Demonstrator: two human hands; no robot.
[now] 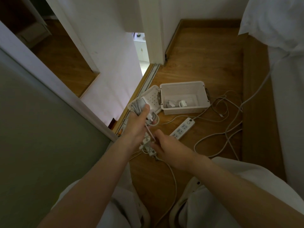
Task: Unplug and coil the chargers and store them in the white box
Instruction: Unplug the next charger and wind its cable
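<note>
- Wooden floor [205, 63] fills the middle of the head view. White walls and a doorway rise at the back, and pale bedding [279, 22] is cut off at the right edge.
- The white box [184, 111] stands open on the floor, with its perforated lid [152, 99] lying flat against its left side.
- Inside the box lie coiled chargers [182, 103]. They are too small to count for certain.
- The left hand [136, 129] is raised over the near corner of the lid, its grip clamped round a coiled charger [139, 104]. The thumb lies across the grey loops, and a white plug body shows at the top of the bundle.
- A pinkish cable [35, 133] trails down from that bundle toward the right hand [171, 148].
- The right hand's fingers are curled beside the end of this cable. I cannot tell whether its grip is closed on the cable, because blur hides the contact.
- Beneath both hands sits a white plug or adapter [148, 149], mostly hidden and hard to make out.
- A white power strip [182, 130] lies on the floor near the box, with its near end covered by the right hand.
- Loose cables [227, 129] tangle to the right, and one runs up toward the bedding.
- Pale-clothed knees are cut off at the bottom edge.
</note>
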